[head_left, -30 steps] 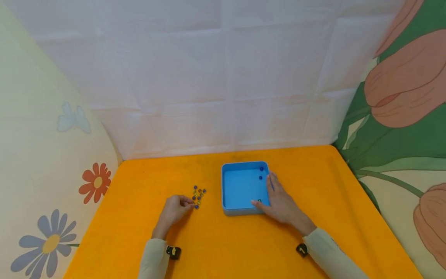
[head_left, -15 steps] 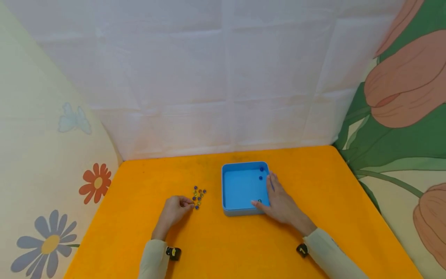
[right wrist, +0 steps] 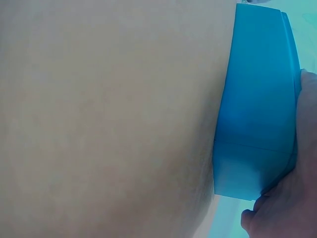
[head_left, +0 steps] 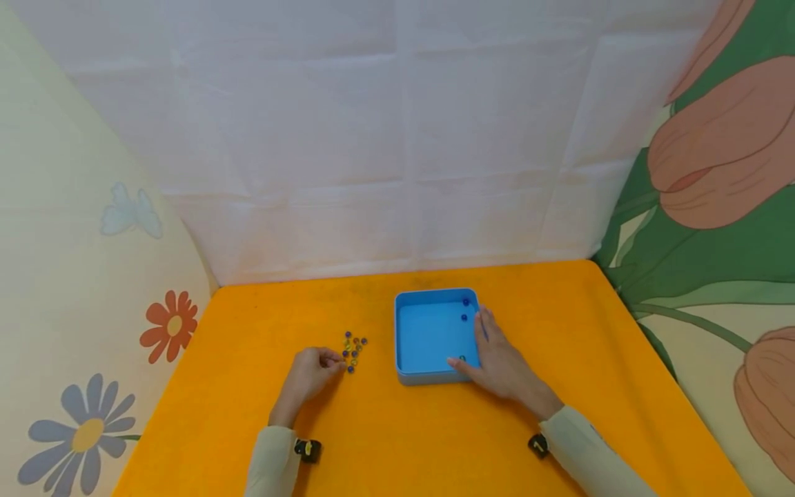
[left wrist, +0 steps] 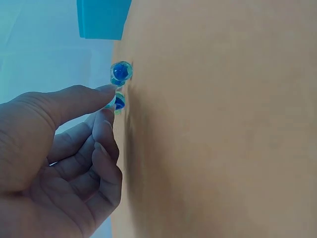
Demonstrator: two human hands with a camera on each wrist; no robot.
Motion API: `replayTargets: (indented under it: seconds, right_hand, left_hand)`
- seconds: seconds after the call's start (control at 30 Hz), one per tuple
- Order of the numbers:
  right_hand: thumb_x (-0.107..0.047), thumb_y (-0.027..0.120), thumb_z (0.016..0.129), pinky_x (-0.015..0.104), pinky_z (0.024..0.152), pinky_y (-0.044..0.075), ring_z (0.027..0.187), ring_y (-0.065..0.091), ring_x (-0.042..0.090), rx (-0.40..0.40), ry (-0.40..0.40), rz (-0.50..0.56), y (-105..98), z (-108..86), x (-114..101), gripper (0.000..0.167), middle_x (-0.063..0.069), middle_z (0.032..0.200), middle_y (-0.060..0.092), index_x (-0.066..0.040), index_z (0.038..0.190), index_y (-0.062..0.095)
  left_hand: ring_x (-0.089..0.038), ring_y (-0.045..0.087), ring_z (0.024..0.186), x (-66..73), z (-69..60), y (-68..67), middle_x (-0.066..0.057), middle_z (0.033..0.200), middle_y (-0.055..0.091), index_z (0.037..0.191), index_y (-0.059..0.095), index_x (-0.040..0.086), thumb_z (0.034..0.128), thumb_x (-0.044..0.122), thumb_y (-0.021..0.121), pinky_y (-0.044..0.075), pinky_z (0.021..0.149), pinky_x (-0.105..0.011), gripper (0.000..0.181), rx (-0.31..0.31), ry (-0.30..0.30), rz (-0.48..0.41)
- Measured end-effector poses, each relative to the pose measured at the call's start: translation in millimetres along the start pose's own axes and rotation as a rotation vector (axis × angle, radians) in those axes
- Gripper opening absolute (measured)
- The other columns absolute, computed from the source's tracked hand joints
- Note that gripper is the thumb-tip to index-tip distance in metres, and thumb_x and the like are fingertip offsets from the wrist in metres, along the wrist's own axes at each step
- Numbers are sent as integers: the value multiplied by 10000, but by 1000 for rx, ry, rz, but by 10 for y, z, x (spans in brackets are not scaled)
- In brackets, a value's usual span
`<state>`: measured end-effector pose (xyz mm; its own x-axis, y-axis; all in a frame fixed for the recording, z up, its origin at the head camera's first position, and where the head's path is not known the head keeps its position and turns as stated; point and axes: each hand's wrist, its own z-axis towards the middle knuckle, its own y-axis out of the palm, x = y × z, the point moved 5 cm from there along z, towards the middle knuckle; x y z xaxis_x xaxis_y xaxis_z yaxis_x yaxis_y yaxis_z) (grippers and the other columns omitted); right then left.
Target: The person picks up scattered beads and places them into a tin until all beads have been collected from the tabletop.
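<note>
Beside a small group of glass marbles (head_left: 354, 354), blue and yellowish, my left hand (head_left: 308, 378) has its thumb and index fingertips together, pinching a marble that is mostly hidden. In the left wrist view, a blue-centred marble (left wrist: 121, 72) lies just beyond the thumb tip of that hand (left wrist: 64, 144). My right hand (head_left: 506, 366) holds the light blue square box (head_left: 428, 377) at its right front corner, thumb over the rim. Inside the box, two dark blue marbles (head_left: 464, 317) sit near the right wall and a green marble (head_left: 462, 358) near the thumb.
An orange cloth (head_left: 397, 442) covers the table. Behind it hangs a white sheet (head_left: 397, 152); flower-patterned panels stand at the left (head_left: 68, 290) and right (head_left: 702, 276). A black wrist device (head_left: 308, 451) shows on each arm.
</note>
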<state>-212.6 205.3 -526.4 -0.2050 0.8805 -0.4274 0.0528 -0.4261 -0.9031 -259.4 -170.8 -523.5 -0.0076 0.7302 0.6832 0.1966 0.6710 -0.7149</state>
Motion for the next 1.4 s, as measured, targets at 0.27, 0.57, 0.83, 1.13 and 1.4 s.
replayTargets:
  seconds: [0.27, 0.57, 0.83, 1.13, 1.4]
  right_hand:
    - [-761, 530, 958, 575, 1248, 341, 1635, 158, 431, 23, -12, -59, -31, 3, -26, 1149, 244, 1762, 64, 65, 1651, 135]
    - [-755, 542, 954, 583, 1274, 292, 1630, 171, 444, 24, -18, -106, -53, 8, -42, 1133, 258, 1753, 108, 71, 1643, 188]
    - [-763, 526, 956, 563, 1310, 217, 1631, 164, 444, 17, -21, -146, -63, 9, -60, 1127, 269, 1745, 133, 80, 1634, 212]
    - [-752, 535, 958, 561, 1308, 226, 1629, 168, 447, 23, -21, -142, -70, -5, -65, 1122, 273, 1743, 135, 84, 1633, 212]
    - [-749, 538, 958, 565, 1309, 217, 1634, 149, 444, 15, -10, -135, -54, -3, -46, 1127, 265, 1749, 114, 78, 1639, 189]
  left_hand:
    - [-133, 583, 679, 65, 22, -22, -59, 887, 756, 1004, 799, 56, 961, 178, 775, 468, 568, -236, 132, -4, 1, -7]
    - [-122, 621, 709, 139, 20, -30, -65, 916, 771, 1015, 795, 54, 968, 178, 768, 502, 582, -246, 136, 6, 32, 9]
    - [-124, 623, 718, 195, 20, -39, -52, 911, 766, 1018, 796, 65, 973, 212, 764, 500, 582, -243, 157, 7, 35, 1]
    - [-122, 604, 691, 296, 45, -26, -65, 909, 773, 1001, 797, 71, 970, 217, 770, 483, 572, -230, 151, 19, 54, -2]
    - [-129, 616, 706, 524, 96, 26, -53, 923, 773, 1043, 798, 68, 968, 199, 771, 500, 582, -229, 153, -3, 75, -36]
